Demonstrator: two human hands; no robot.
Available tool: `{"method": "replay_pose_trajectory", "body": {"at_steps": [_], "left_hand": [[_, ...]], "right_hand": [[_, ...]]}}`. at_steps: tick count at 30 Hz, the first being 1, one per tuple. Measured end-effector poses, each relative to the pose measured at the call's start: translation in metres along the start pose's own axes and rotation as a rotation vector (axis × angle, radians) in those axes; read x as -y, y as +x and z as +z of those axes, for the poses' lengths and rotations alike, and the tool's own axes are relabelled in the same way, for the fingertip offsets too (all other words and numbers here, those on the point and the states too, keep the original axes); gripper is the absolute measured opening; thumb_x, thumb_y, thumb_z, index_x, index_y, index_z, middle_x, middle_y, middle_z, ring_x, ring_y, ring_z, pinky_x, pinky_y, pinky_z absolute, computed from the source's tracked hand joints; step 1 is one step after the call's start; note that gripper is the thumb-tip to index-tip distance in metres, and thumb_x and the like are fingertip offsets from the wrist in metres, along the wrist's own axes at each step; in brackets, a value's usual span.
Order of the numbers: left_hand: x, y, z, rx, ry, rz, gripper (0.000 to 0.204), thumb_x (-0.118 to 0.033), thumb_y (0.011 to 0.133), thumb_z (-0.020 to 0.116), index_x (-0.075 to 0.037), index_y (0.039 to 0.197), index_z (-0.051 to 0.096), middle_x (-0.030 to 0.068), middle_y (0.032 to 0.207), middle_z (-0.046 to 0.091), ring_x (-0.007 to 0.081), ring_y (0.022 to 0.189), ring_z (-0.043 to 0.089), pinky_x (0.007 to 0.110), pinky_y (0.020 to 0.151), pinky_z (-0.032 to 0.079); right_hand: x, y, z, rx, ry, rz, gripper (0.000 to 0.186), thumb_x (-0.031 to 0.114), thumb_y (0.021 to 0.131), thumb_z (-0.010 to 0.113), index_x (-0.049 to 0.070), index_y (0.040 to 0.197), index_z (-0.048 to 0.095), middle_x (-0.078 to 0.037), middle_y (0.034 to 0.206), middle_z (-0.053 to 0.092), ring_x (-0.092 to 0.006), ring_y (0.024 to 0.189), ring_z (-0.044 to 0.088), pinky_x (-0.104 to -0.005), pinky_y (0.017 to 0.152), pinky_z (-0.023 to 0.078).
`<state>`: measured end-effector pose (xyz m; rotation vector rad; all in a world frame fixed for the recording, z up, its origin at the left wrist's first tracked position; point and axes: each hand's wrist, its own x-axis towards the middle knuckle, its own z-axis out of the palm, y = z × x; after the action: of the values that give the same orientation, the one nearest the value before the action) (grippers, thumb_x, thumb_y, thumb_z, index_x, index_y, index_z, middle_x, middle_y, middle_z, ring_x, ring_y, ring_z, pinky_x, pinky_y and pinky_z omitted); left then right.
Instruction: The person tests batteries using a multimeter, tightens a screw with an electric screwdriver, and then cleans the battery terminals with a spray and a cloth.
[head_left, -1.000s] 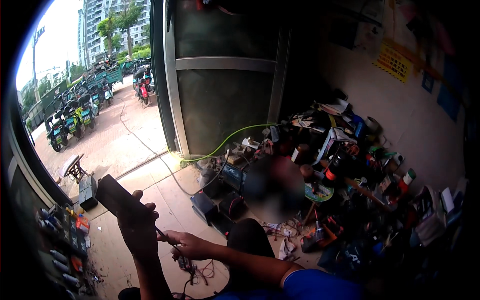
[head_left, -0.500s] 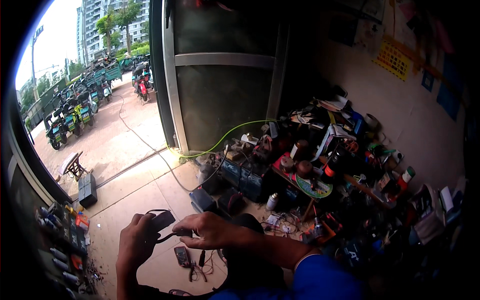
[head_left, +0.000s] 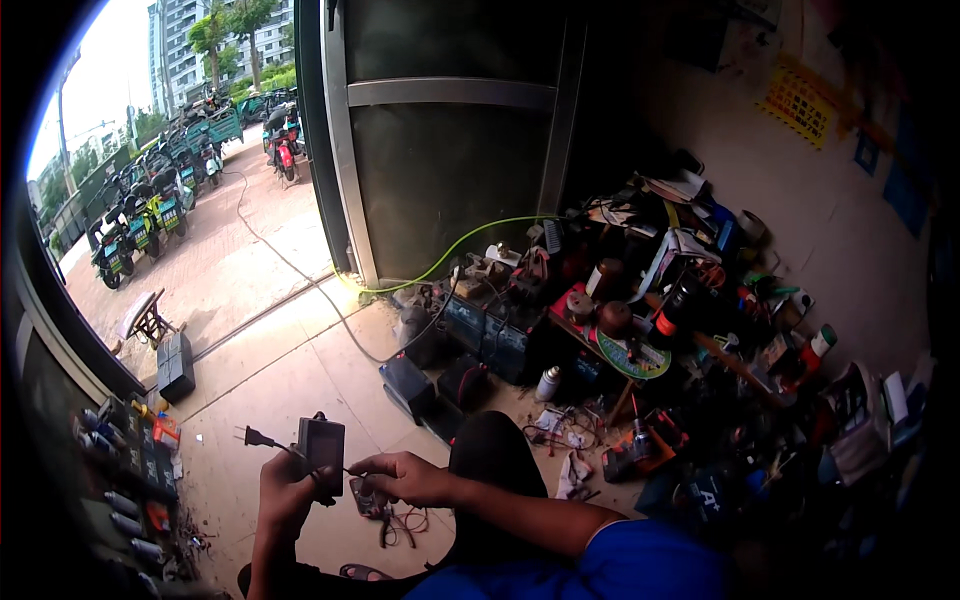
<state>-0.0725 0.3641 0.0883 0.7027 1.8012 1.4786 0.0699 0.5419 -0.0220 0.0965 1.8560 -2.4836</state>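
Note:
Near the lower middle, my left hand grips a black rectangular power adapter, held upright. A two-pin plug on a short black cord sticks out to its left. My right hand is just right of the adapter, thumb and index finger closed on a thin dark cord. Below the right hand, a multimeter lies on the tiled floor with red and black leads and dark pliers, partly hidden.
Batteries, a spray can, a drill and piled clutter fill the right side. Cans line the left. A green hose and long cord run by the doorway; parked scooters stand outside.
My left hand has brought the adapter down from a raised, tilted position to upright near my right hand. The plug now juts left. My right hand has shifted slightly, pinching the cord.

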Motion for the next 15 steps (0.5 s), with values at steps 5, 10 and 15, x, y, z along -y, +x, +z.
{"method": "replay_pose_trajectory", "body": {"at_steps": [5,10,15], "left_hand": [[0.040,0.015,0.049,-0.316,0.948,0.578,0.028,-0.005,0.083,0.066,-0.003,0.111,0.062,0.0236,0.115,0.064,0.0448,0.092,0.065,0.051,0.072,0.054],[0.067,0.028,0.072,-0.340,1.197,0.750,0.041,-0.008,0.087,0.061,0.007,0.125,0.054,0.0318,0.143,0.047,0.0494,0.121,0.055,0.053,0.089,0.050],[0.019,0.024,0.090,-0.143,1.011,0.785,0.048,-0.001,0.088,0.057,0.011,0.134,0.050,0.0380,0.153,0.037,0.0583,0.136,0.044,0.058,0.107,0.045]], "right_hand": [[-0.008,-0.001,0.007,-0.067,0.405,0.150,0.042,0.020,0.110,0.054,0.002,0.147,0.050,-0.005,0.121,0.068,-0.0112,0.097,0.066,-0.0279,0.084,0.057],[0.024,-0.002,0.017,-0.126,0.463,0.099,0.044,0.042,0.108,0.057,0.010,0.138,0.056,-0.003,0.118,0.066,-0.0118,0.107,0.062,-0.0338,0.093,0.055],[0.048,-0.007,0.004,-0.400,0.302,-0.147,0.048,0.041,0.104,0.066,0.012,0.141,0.059,-0.001,0.126,0.066,-0.0133,0.114,0.060,-0.0344,0.093,0.055]]}}
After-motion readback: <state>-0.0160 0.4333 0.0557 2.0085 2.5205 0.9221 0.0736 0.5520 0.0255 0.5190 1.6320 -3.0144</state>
